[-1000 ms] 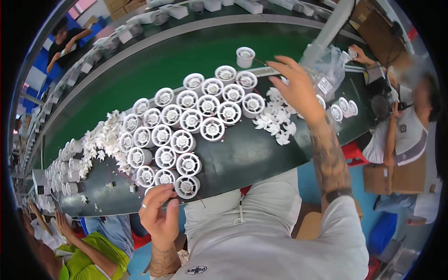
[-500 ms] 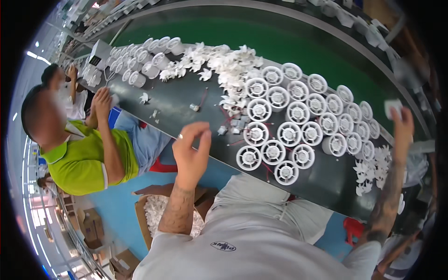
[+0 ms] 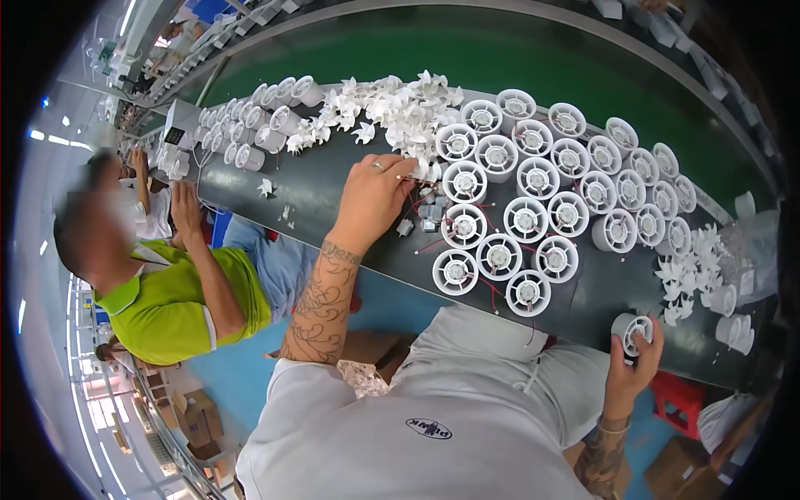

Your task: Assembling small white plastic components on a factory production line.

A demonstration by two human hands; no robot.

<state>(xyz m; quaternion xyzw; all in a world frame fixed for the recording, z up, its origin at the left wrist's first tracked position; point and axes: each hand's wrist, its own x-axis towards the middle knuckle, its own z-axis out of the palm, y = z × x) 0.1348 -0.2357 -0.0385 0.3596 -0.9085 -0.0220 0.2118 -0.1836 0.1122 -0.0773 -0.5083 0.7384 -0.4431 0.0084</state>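
right hand [image 3: 633, 367], near right, grips white fan [image 3: 631, 328]; left hand [image 3: 372, 200] beside small motors [image 3: 431, 215] on surface [image 3: 317, 187], cannot tell if grip closed.

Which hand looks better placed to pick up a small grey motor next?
Left, most likely. The left hand is beside the cluster of small grey motors, though whether it holds anything is unclear. The right hand is farther off and occupied, gripping a white round housing.
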